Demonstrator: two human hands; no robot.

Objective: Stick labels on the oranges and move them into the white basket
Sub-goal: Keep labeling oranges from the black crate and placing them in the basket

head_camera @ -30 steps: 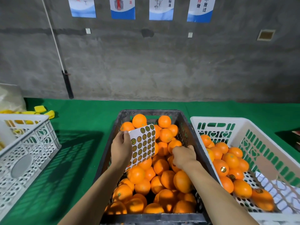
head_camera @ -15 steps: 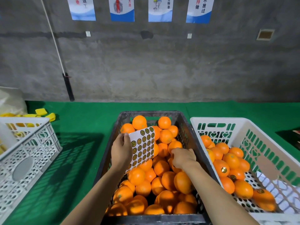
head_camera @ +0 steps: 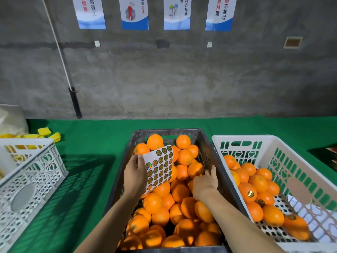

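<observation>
Our left hand (head_camera: 135,173), centre of frame, pinches the label sheet (head_camera: 160,168) by its left edge, thumb on top, so the sticker side faces us & stays within reach of the other hand. Our right hand (head_camera: 205,183), just right of centre, is down among the unlabelled oranges (head_camera: 182,193) in the dark crate (head_camera: 217,161), fingers reaching forward over one near the crate's right wall; whether it's actually curled round a fruit we can't tell, the palm hides it. Prob. we're picking the next orange to label, w/ the sheet held up close so peel-and-stick is a short move. The dark crate sits bottom centre, piled full. The white basket (head_camera: 299,161) sits lower right, touching the crate's right side, so transfer is a short swing; it holds labelled oranges (head_camera: 249,193), stickers showing on several, about half full by our guess. Lower left there's another white crate (head_camera: 32,172), well apart. All on a green cloth (head_camera: 94,143); posters (head_camera: 135,13) run across the top on the grey wall.
</observation>
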